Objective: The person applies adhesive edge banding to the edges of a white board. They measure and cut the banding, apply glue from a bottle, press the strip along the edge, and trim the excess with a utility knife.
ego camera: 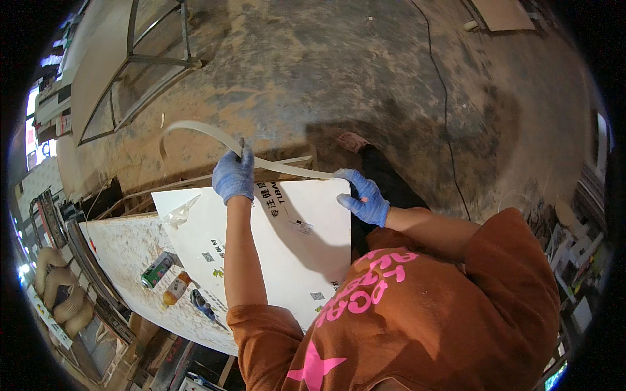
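A long, pale, flexible strip of edge banding (288,168) runs along the far edge of a white printed board (283,234), its loose end curling in the air to the left. My left hand (234,176), in a blue knit glove, grips the strip between fingers and thumb just beyond the board's edge. At the board's far right corner, my right hand (364,198), also gloved in blue, presses the strip's end against the edge with its fingers, the thumb resting over the board. A clear plastic scrap (182,212) lies on the board's left corner.
Left of the board, a glue-stained worktable (127,239) carries a green box (157,270), an orange-brown bottle (176,289) and a blue-and-black tool (201,303). A metal frame (156,59) stands at the upper left. A black cable (442,93) crosses the floor, and a ribbed hose (63,288) is at the far left.
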Available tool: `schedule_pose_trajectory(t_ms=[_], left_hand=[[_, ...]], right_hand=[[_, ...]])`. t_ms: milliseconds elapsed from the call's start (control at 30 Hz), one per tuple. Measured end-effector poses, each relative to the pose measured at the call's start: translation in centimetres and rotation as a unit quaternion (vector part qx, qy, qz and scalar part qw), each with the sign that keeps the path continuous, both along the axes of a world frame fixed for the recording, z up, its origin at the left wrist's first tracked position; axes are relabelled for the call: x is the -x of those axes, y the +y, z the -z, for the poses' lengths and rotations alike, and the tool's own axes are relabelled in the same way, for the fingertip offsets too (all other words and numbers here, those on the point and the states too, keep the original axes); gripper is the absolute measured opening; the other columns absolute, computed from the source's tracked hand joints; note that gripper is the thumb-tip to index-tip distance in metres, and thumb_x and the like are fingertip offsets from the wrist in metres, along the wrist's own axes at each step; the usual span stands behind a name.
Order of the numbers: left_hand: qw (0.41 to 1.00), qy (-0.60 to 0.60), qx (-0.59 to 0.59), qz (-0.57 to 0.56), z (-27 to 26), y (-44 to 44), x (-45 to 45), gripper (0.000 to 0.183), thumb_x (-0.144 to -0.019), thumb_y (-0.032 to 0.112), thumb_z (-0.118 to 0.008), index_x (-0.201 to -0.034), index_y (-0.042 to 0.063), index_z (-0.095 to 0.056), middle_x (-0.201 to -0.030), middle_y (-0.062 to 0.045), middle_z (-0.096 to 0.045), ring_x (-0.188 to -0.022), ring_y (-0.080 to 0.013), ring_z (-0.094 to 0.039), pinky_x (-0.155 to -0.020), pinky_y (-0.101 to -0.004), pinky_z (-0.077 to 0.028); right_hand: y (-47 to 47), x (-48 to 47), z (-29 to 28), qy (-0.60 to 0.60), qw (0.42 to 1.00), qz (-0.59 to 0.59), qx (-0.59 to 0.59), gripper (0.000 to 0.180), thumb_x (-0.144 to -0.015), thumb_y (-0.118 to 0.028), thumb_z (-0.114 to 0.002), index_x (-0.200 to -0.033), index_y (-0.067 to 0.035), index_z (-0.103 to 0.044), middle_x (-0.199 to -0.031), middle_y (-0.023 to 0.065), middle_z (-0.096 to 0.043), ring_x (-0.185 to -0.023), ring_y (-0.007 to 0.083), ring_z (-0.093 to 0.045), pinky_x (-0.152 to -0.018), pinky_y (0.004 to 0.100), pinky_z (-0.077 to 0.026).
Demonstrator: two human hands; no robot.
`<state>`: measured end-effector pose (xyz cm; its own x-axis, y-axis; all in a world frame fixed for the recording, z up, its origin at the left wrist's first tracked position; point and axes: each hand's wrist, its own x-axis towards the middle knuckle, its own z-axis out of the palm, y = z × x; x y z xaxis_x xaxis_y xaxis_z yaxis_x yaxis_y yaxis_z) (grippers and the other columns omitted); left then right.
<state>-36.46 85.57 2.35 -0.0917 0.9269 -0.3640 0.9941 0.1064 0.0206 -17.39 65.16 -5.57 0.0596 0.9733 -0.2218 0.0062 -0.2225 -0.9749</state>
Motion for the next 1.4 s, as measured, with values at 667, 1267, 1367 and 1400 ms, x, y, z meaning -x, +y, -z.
schedule_pose_trajectory(t_ms=[667,1267,1367,1400], left_hand=[[0.995,0.086,0.056,0.009,0.0,-2.2,3.4,0.049,-0.074,0.054,-0.056,-0.115,0.027,-0.063,-0.135,-0.005,-0.047,-0.131,-0.0253,-0.033,-0.108,-0.0481,-0.014],[0.98,0.099,-0.042,-0.168,2.4,3.1,10.9,0.081,-0.069,0.047,-0.069,-0.137,0.014,-0.037,-0.147,-0.015,-0.025,-0.138,-0.0305,-0.015,-0.11,-0.0477,-0.01],[0.97,0.093,-0.068,-0.212,2.3,4.9,14.7,0.074,-0.07,0.042,-0.069,-0.134,0.017,-0.043,-0.146,-0.011,-0.03,-0.137,-0.0301,-0.018,-0.11,-0.0474,-0.012],[0.969,0.075,-0.09,-0.219,2.5,5.1,15.6,0.07,-0.069,0.039,-0.069,-0.131,0.018,-0.046,-0.145,-0.01,-0.031,-0.137,-0.03,-0.019,-0.11,-0.047,-0.012]], right_hand=[[2.6,-2.2,-0.5,-0.032,0.992,-0.122,-0.003,0.04,-0.075,-0.02,-0.064,-0.113,-0.01,-0.054,-0.099,0.0141,-0.063,-0.092,0.0297,-0.063,-0.078,0.0355,-0.05],[14.3,3.2,-5.0,-0.234,0.815,-0.529,0.045,0.066,-0.088,-0.035,-0.048,-0.144,-0.016,-0.018,-0.108,0.0247,-0.06,-0.097,0.04,-0.058,-0.086,0.0448,-0.045],[15.2,3.9,-5.6,-0.22,0.793,-0.564,0.073,0.066,-0.089,-0.036,-0.047,-0.144,-0.018,-0.015,-0.105,0.0252,-0.06,-0.095,0.0406,-0.059,-0.086,0.0449,-0.045],[15.3,4.1,-5.6,-0.231,0.788,-0.565,0.082,0.067,-0.089,-0.036,-0.046,-0.145,-0.018,-0.013,-0.104,0.0253,-0.06,-0.095,0.0408,-0.058,-0.085,0.0455,-0.045]])
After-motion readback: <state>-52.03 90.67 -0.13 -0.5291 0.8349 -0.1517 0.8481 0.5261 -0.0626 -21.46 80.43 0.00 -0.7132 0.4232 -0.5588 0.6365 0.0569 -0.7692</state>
